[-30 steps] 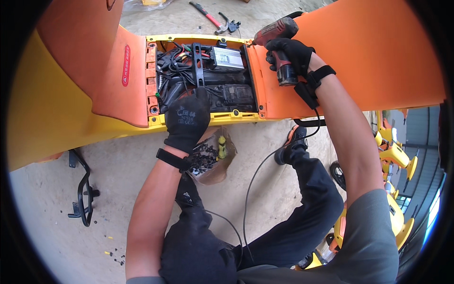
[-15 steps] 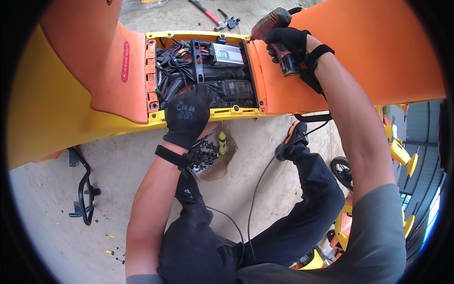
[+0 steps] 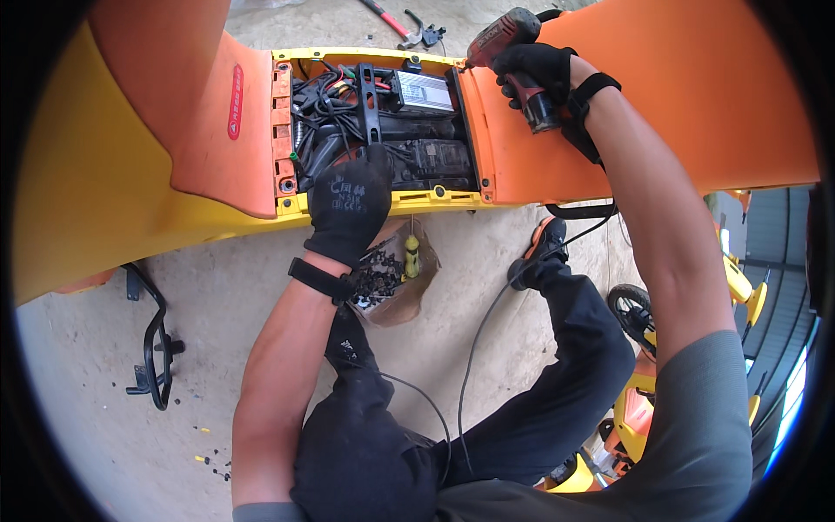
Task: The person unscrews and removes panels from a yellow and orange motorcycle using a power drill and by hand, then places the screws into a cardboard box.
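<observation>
My right hand, in a black glove, is wrapped round the grip of a red and black cordless drill. The drill's tip meets the far corner of the orange panel beside an open compartment. Gloved in black too, my left hand lies over the compartment's near yellow rim. Its fingertips reach the near end of a black slotted bracket; the rest of its fingers are hidden under the hand. Inside the compartment are bundled black cables, a silver finned box and a black module.
Below the rim, an open bag holds small black parts and a yellow-handled screwdriver. A red-handled hammer lies on the floor beyond. At left stands a black tubular frame. A black cord hangs between my legs.
The whole scene sits slightly higher and further right in the picture. The drill's body has tilted a little, its tip still at the panel corner. My left hand stays beside the bracket.
</observation>
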Motion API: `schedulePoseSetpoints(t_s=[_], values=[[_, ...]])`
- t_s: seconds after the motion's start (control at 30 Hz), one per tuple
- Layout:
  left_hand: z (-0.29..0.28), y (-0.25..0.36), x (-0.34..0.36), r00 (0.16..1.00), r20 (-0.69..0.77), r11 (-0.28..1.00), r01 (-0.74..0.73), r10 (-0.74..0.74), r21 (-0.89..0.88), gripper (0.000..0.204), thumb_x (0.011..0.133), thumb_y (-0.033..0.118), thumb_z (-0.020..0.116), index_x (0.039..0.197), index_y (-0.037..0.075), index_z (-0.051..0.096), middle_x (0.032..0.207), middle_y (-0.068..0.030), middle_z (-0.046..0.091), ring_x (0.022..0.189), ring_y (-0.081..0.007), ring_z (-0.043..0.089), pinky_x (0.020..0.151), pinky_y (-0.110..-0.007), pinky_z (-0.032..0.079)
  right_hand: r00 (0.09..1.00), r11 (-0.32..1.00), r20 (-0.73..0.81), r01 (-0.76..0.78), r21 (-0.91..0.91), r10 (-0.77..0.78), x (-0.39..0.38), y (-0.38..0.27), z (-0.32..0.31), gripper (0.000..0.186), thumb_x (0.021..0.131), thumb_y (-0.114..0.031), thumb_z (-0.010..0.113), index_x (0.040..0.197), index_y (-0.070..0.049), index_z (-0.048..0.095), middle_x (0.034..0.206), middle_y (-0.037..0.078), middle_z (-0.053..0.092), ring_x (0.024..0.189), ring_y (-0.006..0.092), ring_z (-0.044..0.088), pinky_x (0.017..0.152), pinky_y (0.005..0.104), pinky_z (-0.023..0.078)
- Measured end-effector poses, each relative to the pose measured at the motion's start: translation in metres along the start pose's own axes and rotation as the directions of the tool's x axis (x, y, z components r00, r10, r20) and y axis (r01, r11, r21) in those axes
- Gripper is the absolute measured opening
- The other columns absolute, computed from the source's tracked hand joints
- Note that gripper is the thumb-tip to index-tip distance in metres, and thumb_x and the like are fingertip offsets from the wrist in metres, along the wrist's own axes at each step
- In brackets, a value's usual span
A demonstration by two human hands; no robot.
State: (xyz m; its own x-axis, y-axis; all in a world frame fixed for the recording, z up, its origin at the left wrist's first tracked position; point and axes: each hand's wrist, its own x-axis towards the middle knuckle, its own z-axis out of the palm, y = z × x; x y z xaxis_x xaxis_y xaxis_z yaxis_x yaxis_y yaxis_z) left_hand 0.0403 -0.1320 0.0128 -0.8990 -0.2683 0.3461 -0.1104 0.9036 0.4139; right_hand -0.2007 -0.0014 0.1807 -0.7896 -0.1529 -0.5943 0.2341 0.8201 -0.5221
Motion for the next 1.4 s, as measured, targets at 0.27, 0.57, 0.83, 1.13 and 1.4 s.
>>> schedulePoseSetpoints(t_s=[0.27,0.57,0.83,1.13,1.4], values=[[-0.002,0.0,-0.001,0.999,0.043,0.999,0.031,-0.032,0.021,0.013,0.095,0.025,0.058,0.093,0.013,0.057,0.061,-0.0113,0.062,0.055,-0.0314,0.064,0.05,-0.046,0.05,0.998,0.999,0.039,-0.04,-0.025,0.041,0.006,-0.003,-0.004,0.022,0.084,-0.025,0.072,0.092,-0.006,0.063,0.074,0.006,0.065,0.06,0.0167,0.064,0.053,0.0323,0.056],[-0.004,0.009,0.005,1.0,0.013,0.998,-0.007,0.006,0.058,0.008,0.09,0.017,0.056,0.091,0.009,0.057,0.065,-0.0075,0.064,0.056,-0.0263,0.065,0.049,-0.039,0.051,0.927,0.953,0.231,0.27,0.135,-0.295,0.006,-0.02,-0.048,0.024,0.088,-0.023,0.07,0.102,-0.004,0.063,0.084,0.007,0.067,0.072,0.0156,0.067,0.067,0.0324,0.059],[-0.028,0.001,-0.002,0.969,-0.183,0.846,0.043,-0.164,-0.531,0.023,0.094,0.024,0.062,0.106,0.004,0.058,0.078,-0.012,0.063,0.069,-0.0255,0.064,0.064,-0.037,0.052,0.775,0.665,0.088,0.471,0.58,-0.626,-0.123,0.049,0.013,0.041,0.089,-0.021,0.07,0.122,0.002,0.06,0.098,0.007,0.067,0.083,0.0149,0.067,0.076,0.0294,0.054],[-0.058,0.029,-0.046,0.712,0.686,0.005,0.693,0.148,-0.721,0.033,0.102,0.028,0.059,0.117,0.0,0.066,0.092,-0.0002,0.068,0.076,-0.0048,0.059,0.071,-0.021,0.049,0.861,0.683,0.434,-0.15,0.715,-0.266,-0.213,0.2,0.078,0.058,0.078,-0.002,0.077,0.131,-0.002,0.056,0.108,0.01,0.067,0.091,0.019,0.068,0.079,0.0318,0.056],[-0.038,0.031,-0.08,0.499,0.814,0.024,0.848,0.297,-0.529,0.018,0.097,0.016,0.062,0.101,-0.001,0.067,0.08,-0.0004,0.061,0.065,-0.0058,0.053,0.058,-0.022,0.046,0.811,0.572,0.536,-0.331,0.751,-0.235,-0.223,0.244,0.098,0.055,0.081,-0.011,0.079,0.13,-0.002,0.056,0.107,0.011,0.067,0.088,0.0183,0.066,0.077,0.0329,0.055]])
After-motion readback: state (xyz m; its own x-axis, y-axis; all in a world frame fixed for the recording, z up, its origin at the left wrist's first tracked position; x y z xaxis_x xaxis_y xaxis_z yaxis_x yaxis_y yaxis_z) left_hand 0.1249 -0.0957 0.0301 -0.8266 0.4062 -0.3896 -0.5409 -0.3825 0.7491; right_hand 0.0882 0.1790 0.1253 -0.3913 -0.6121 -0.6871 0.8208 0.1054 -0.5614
